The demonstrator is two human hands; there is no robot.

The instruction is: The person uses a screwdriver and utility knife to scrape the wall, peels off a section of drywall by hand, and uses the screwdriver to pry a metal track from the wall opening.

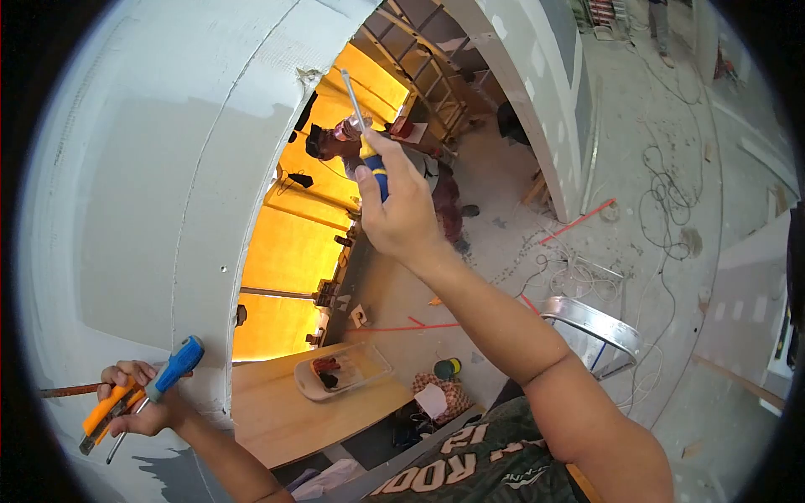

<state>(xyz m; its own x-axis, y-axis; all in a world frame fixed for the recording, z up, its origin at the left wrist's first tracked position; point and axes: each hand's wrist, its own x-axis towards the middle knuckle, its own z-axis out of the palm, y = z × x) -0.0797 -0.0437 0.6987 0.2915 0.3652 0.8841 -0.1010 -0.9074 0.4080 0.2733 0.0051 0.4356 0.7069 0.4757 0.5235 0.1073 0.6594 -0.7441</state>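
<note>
My right hand (408, 205) is raised in front of the opening, its fingers wrapped round the yellow-and-blue handle of a screwdriver (375, 173). The long shaft points up, with its tip to the right of a chipped spot (308, 76) on the wall edge. Low at the left, my left hand (155, 419) grips an orange utility knife (102, 419) together with a second screwdriver (179, 362). That one has a blue and grey handle on top and its shaft pointing down. A thin rusty rod (71, 391) sticks out leftward behind my left fingers.
A grey plastered wall (142, 235) curves along the left. Through the opening, a person in a cap (335, 144) is near yellow sheeting (281, 235). Below lie a plywood board (268, 407) and a plastic tray (314, 390). A metal ladder or stool (591, 323) and cables (667, 201) are at right.
</note>
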